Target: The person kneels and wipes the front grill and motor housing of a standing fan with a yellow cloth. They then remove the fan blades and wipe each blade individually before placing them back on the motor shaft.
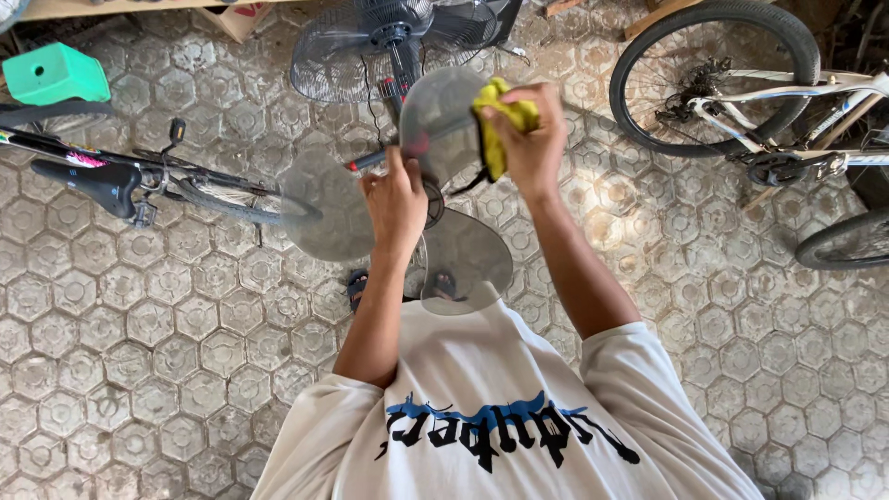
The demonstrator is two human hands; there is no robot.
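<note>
Above the paved floor [139, 352], the translucent fan blade set [444, 199] is held at chest height; the left hand [396, 199] has its grip pinching the hub, and the right hand [532, 139] presses a yellow cloth [500, 116] on the blade at 12 o'clock; I judge it best to hold the hub firm and wipe outward from hub to tip; the fan cage [370, 46] lies beyond.

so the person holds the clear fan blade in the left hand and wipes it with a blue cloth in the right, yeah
Not quite: the cloth is yellow, not blue. The head view shows the left hand holding the clear fan blade near its hub while the right hand presses the yellow cloth against one blade.
</note>
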